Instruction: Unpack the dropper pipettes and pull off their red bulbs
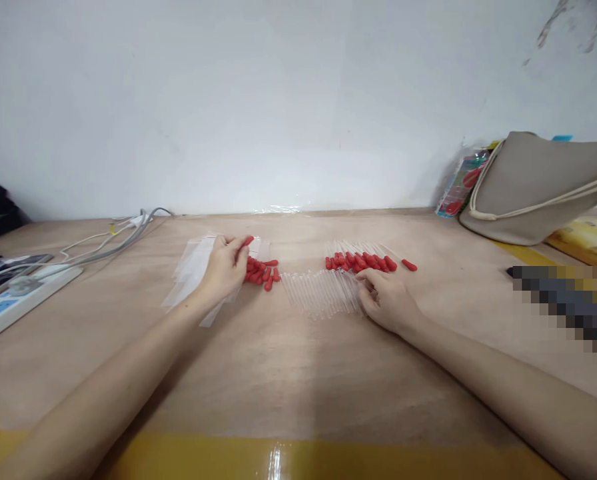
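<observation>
My left hand is closed in a pinch around a red rubber dropper bulb, held just above a pile of similar red bulbs. White and clear plastic bags lie under and beside this hand. A slanted row of clear, thin dropper tubes lies in the middle of the table. At the row's right end, my right hand has curled fingers touching the last tubes; what they grip is hidden. Behind that row, droppers with red bulbs lie side by side, their clear stems pointing to the wall.
One red-bulbed dropper lies apart on the right. A white power strip with cables is at left. A grey-beige bag and a clear plastic pack lean at the back right. Yellow tape runs along the table's front edge.
</observation>
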Available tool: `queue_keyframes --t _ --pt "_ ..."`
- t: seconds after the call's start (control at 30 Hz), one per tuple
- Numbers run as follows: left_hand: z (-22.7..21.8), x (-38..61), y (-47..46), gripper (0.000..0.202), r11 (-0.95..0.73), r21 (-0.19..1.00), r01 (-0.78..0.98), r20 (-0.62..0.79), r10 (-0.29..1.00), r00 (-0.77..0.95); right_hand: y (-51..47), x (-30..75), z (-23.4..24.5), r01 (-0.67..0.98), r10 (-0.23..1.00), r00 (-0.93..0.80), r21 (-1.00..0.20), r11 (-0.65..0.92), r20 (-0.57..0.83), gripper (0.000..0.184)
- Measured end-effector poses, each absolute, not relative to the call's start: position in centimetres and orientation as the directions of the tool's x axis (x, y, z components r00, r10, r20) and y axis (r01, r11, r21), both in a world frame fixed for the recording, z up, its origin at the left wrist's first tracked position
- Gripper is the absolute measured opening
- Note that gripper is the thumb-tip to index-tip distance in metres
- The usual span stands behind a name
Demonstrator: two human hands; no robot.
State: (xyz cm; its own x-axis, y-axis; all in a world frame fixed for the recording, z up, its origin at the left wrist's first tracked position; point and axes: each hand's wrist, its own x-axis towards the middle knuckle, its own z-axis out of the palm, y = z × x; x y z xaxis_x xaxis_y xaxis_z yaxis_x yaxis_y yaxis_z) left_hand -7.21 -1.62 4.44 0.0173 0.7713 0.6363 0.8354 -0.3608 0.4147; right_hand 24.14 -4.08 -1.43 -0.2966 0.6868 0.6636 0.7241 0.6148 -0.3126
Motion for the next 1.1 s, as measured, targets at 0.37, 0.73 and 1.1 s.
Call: queue_keyframes --t 0.37,0.73,1.1 --pt "5.7 -11.2 -0.4 0.028 -0.160 0.499 0.852 0.499 0.856 -0.132 -4.7 23.8 -1.5 0.719 0.609 -0.313 -0.237 0.653 0.729 0.021" --pt "3.6 -12.4 1.0 0.028 -0.071 0.433 0.899 0.407 0.905 -0.125 -5.1 23.5 -1.3 0.683 0.643 -0.489 -0.200 0.703 0.589 0.036" --pt "4.1 -6.3 -1.8 0.015 -0.460 0.169 0.872 0.742 0.641 0.195 -4.5 24.2 -1.1 0.748 0.765 -0.247 -0.385 0.540 0.594 0.032"
